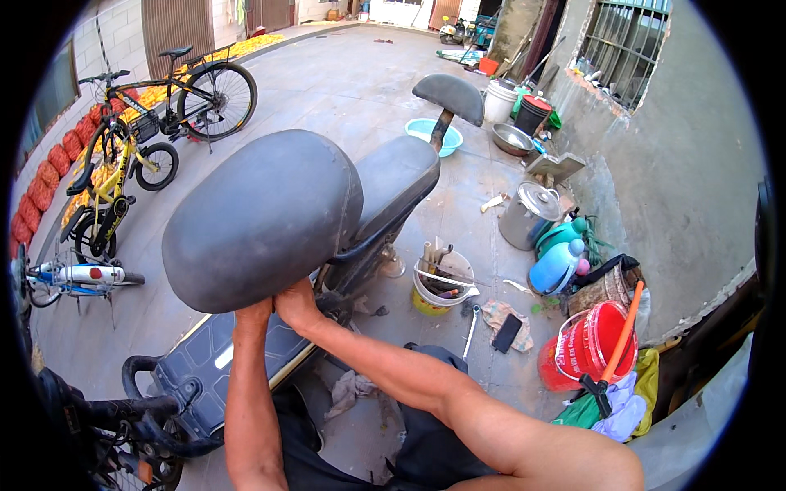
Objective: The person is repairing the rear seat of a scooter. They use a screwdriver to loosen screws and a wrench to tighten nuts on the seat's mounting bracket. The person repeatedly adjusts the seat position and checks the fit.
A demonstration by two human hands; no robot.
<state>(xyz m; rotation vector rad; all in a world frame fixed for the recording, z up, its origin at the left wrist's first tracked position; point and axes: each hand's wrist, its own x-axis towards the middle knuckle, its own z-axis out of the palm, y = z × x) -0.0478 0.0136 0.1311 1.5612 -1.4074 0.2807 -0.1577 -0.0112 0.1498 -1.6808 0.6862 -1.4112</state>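
Observation:
A large black seat (262, 217) of an electric scooter fills the middle of the view, its front end near me. Both forearms reach up to the underside of this seat. My left hand (255, 310) is below its front edge, fingers hidden by the seat. Close beside it, my right hand (296, 301) also goes under the edge, and its fingers are out of sight. Behind lies a longer rear seat (397, 176) with a padded backrest (450, 96) on a post. Nearest me is the scooter's footboard (237, 360), covered with a dark mat.
A ratchet wrench (472, 331) lies on the concrete, near a phone (507, 334) on a rag (496, 315). Around stand a tool bucket (442, 282), a red bucket (587, 345), a metal pot (530, 217) and a blue jug (557, 266). Bicycles (217, 102) are at left.

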